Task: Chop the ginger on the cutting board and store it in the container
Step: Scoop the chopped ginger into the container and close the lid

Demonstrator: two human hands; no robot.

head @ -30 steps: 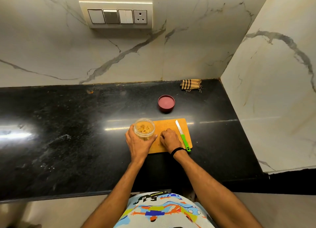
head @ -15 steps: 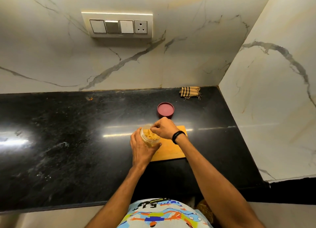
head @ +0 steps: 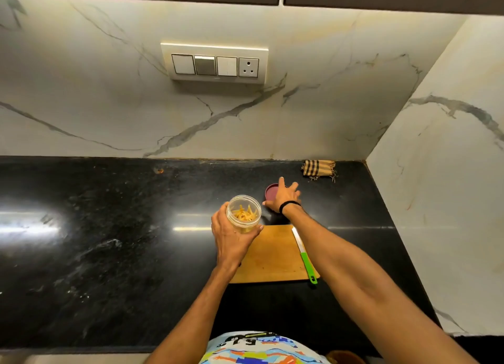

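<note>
Right hand (head: 285,196) reached lid (head: 270,192), spread open; left hand (head: 231,239) grips container (head: 243,213).

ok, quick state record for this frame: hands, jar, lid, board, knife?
left hand: grips jar
jar: open, ginger strips inside
right hand: fingers spread over red lid on counter
cutting board: no ginger visible
knife: lies along board's right edge, green handle toward person

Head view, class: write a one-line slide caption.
Left hand grips the ginger-filled container; right hand reaches over the red lid.
</note>
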